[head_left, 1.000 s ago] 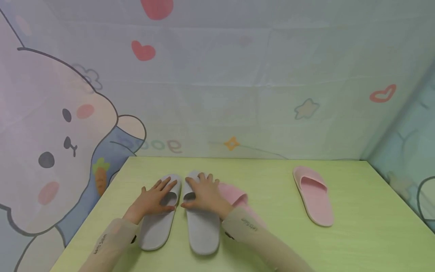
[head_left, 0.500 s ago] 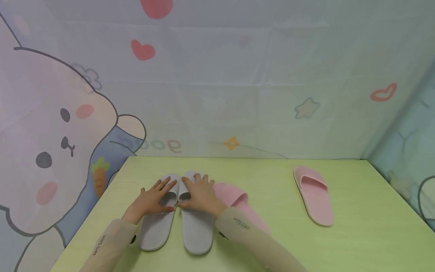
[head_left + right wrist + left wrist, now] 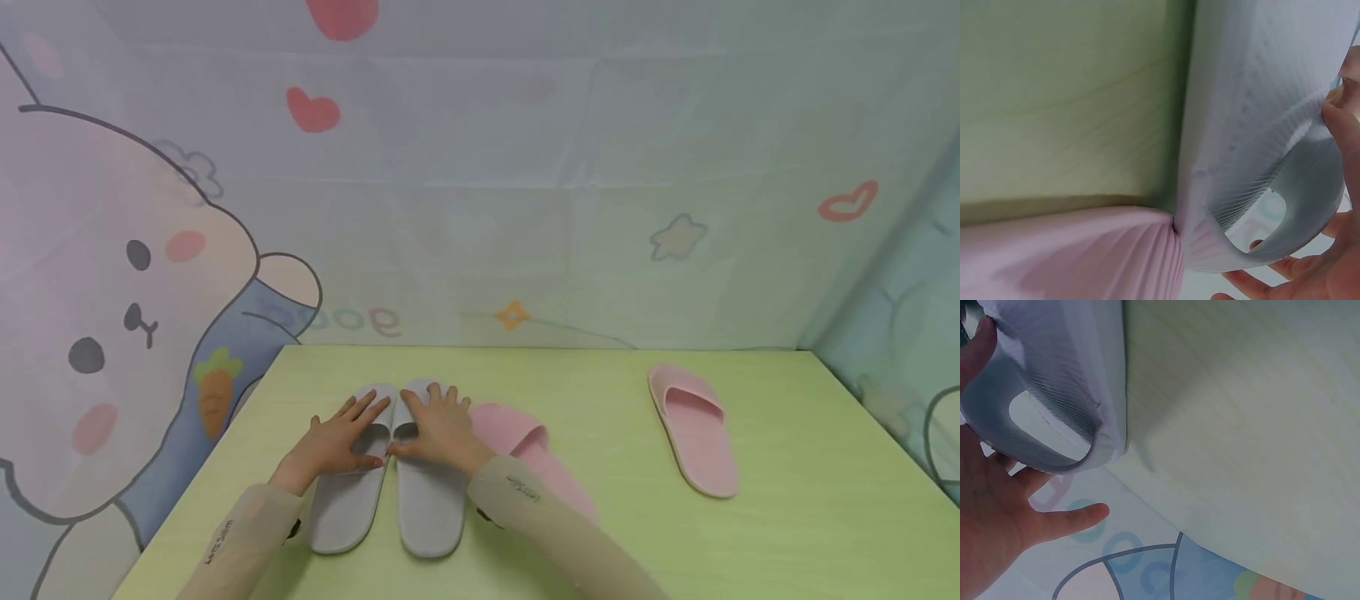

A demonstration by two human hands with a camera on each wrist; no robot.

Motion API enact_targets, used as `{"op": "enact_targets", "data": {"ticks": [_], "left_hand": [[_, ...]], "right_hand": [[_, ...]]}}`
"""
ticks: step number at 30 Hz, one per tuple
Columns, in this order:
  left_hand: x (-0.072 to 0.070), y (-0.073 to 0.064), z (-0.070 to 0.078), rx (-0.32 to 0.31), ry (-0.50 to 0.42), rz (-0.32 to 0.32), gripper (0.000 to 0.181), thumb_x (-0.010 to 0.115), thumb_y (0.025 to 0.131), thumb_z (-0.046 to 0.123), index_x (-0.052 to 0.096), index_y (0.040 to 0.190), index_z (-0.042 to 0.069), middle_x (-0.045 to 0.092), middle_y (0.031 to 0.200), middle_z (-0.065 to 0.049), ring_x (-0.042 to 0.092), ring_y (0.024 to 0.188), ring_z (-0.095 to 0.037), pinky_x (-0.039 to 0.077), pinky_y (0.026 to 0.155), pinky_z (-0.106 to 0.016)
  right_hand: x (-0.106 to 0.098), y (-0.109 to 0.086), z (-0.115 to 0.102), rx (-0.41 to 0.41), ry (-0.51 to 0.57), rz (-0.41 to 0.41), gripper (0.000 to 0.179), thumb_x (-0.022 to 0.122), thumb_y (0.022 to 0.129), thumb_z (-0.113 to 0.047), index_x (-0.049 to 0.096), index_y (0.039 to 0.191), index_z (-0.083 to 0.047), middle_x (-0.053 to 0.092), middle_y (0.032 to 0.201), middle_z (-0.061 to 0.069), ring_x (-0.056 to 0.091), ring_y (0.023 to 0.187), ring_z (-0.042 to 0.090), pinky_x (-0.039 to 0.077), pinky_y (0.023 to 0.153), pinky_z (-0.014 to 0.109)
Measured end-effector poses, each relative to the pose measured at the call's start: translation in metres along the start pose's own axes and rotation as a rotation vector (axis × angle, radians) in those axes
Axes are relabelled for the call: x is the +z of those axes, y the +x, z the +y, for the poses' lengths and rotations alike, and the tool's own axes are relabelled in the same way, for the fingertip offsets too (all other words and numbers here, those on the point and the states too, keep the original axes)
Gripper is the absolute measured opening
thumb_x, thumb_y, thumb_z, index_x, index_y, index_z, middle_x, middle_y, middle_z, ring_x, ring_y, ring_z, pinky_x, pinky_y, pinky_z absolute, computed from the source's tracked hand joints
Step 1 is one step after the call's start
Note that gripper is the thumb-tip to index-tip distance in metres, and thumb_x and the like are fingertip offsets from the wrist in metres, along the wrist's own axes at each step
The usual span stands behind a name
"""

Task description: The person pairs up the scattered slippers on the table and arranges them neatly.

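Note:
Two grey slippers lie side by side at the table's left, straps away from the person, toe ends close together. Over the strap of the left grey slipper (image 3: pixel 345 512) rests the left hand (image 3: pixel 333 442), fingers spread and thumb at its inner edge. The right hand (image 3: pixel 442 433) lies across the strap of the right grey slipper (image 3: pixel 431 517), fingers spread, thumb at the inner edge facing the other slipper. In the right wrist view, the thumb (image 3: pixel 1341 128) touches the strap while other fingers extend past the toe end. A pink slipper (image 3: pixel 547 467), partly covered by the right forearm, lies just right of this pair.
Another pink slipper (image 3: pixel 701 446) lies apart at the right of the green table (image 3: pixel 810 517). A printed cloth backdrop (image 3: pixel 510 167) with a cartoon animal, hearts and stars stands behind the table and along its sides.
The right hand has slid the right grey slipper leftward, up against the left one at the toes. The left hand, left grey slipper and both pink slippers have stayed in place.

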State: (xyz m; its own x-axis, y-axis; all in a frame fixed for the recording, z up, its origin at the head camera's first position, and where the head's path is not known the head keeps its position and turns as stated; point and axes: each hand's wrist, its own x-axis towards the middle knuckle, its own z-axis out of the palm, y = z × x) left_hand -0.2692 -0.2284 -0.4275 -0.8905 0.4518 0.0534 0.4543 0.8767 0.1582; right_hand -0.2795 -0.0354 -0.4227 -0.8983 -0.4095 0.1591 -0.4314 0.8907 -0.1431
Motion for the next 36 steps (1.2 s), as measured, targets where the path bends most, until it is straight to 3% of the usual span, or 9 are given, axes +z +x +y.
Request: {"op": "enact_targets", "data": {"ticks": [23,36], "left_hand": [[0.000,0.000,0.001,-0.015,0.004,0.012,0.086,0.069,0.073,0.041,0.023,0.141,0.017,0.023,0.147,-0.013,0.027,0.130,-0.043,0.024,0.078,-0.078],[-0.001,0.002,0.006,-0.044,-0.007,-0.001,0.085,0.068,0.074,0.041,0.024,0.141,0.015,0.023,0.147,-0.015,0.025,0.130,-0.045,0.024,0.077,-0.078]], "right_hand": [[0.012,0.002,-0.002,0.039,-0.061,-0.022,0.081,0.055,0.069,-0.070,0.036,0.135,-0.027,0.047,0.122,0.012,0.045,0.104,0.032,0.044,0.075,0.045],[0.012,0.001,-0.002,0.047,-0.056,-0.062,0.078,0.049,0.074,-0.068,0.033,0.138,-0.026,0.044,0.128,0.013,0.043,0.111,0.035,0.041,0.083,0.049]]}}
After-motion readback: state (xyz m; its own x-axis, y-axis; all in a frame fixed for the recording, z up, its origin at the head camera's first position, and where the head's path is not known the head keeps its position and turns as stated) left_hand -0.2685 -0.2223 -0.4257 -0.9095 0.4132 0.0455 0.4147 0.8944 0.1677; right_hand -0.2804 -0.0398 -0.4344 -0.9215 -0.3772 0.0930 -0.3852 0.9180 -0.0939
